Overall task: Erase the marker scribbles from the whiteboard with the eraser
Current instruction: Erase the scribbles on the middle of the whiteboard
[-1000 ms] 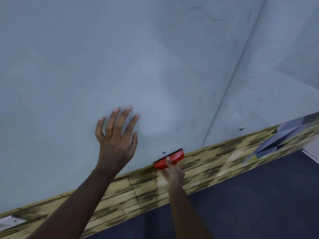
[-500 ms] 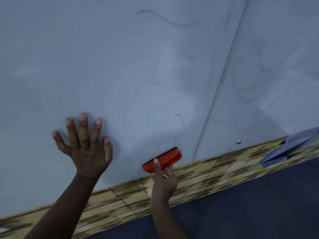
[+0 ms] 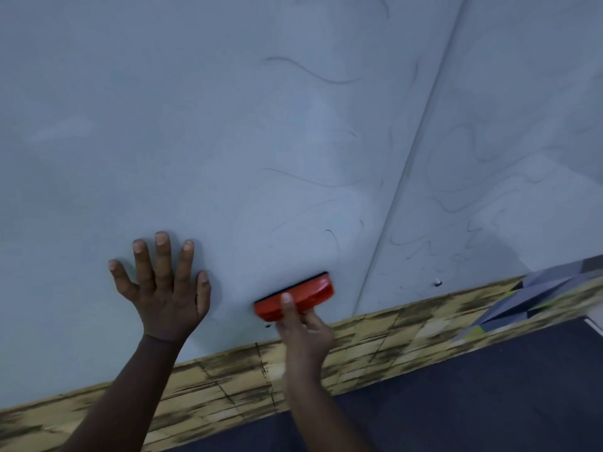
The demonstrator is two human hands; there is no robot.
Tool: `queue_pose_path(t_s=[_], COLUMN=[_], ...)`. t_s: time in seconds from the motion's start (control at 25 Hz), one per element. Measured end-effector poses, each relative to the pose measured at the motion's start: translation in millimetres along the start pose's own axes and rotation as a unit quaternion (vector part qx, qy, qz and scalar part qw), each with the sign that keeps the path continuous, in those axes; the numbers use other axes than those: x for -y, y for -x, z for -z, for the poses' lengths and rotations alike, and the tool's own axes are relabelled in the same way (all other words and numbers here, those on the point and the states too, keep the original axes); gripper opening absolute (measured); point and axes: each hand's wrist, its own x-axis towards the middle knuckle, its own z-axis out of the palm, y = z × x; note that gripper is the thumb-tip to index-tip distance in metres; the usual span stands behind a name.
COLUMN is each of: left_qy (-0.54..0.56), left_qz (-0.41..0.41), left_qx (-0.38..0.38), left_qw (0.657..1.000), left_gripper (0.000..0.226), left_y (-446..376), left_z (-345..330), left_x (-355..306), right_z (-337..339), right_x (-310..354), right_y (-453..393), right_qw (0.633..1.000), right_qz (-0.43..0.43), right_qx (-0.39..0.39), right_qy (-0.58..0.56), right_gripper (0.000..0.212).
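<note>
Pale grey-white glossy whiteboard (image 3: pixel 163 125), two panels meeting at a slanted seam. Faint wavy dark marker scribbles (image 3: pixel 313 73) scattered across both panels, possibly half-wiped. Red oblong plastic eraser with black felt pad (image 3: pixel 295 296), tilted, pressed against board near lower edge.

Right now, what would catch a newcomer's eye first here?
The red eraser stands out, pressed against the whiteboard near its lower edge and gripped by the right hand. To its left, the left hand lies flat on the board, fingers spread. Faint marker scribbles wind above and right of the eraser.
</note>
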Motion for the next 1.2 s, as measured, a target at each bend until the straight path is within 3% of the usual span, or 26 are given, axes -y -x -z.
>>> queue_pose_path(t_s=[0.12,0.24,0.52,0.6,0.68,0.72,0.8,0.84,0.92,0.96,1.0,1.08,1.12,1.2], left_qy=[0.0,-0.002,0.009,0.012,0.025,0.031,0.035,0.036,0.042,0.043,0.042,0.036,0.028,0.001], left_qz=[-0.004,-0.007,0.003,0.003,0.014,0.021,0.034,0.043,0.062,0.065,0.065,0.049,0.034,0.007], left_qx=[-0.003,-0.007,0.016,0.029,0.043,0.047,0.038,0.027,0.003,-0.01,-0.026,-0.051,-0.06,-0.068], left_qw=[1.0,1.0,1.0,1.0,0.999,0.998,0.998,0.998,0.997,0.997,0.997,0.997,0.997,0.998], left_gripper=[0.064,0.065,0.072,0.075,0.074,0.072,0.065,0.06,0.05,0.047,0.046,0.046,0.048,0.056], left_y=[2.6,2.9,1.7,-1.7,-4.0,-4.6,-7.3,-12.1,-31.8,-46.1,-62.3,-89.1,-96.7,-97.9], left_z=[-0.7,-1.1,4.6,8.2,14.6,18.0,26.0,30.1,35.5,36.8,37.7,37.2,35.4,32.0], left_x=[1.9,1.1,-1.6,-2.0,-3.5,-4.1,-3.7,-2.2,3.6,8.0,13.9,27.1,32.6,39.2], right_z=[34.4,52.8,58.8,42.8,16.2,4.6,-8.8,-10.0,-4.8,1.0,3.7,1.9,-1.1,-8.4], right_x=[16.2,13.8,17.0,28.1,35.6,34.4,18.3,5.2,-24.6,-34.5,-35.0,-15.2,3.2,55.6], right_y=[-40.0,-57.7,-67.7,-58.4,-36.1,-23.3,-2.9,1.5,1.5,-0.7,-1.1,-2.0,-3.6,-8.0], right_qw=[0.997,0.996,0.967,0.981,0.994,0.98,0.906,0.836,0.645,0.58,0.554,0.587,0.637,0.779], right_qz=[0.006,-0.021,-0.176,-0.114,0.073,0.177,0.356,0.433,0.55,0.572,0.579,0.574,0.56,0.494], right_qx=[-0.053,-0.059,-0.069,-0.072,-0.08,-0.075,-0.034,-0.01,0.023,0.033,0.037,0.034,0.013,-0.033], right_qy=[-0.047,-0.068,-0.172,-0.136,-0.023,0.057,0.225,0.336,0.53,0.579,0.597,0.57,0.531,0.383], right_gripper=[0.024,0.044,0.066,0.063,0.068,0.074,0.07,0.065,0.072,0.076,0.078,0.074,0.071,0.063])
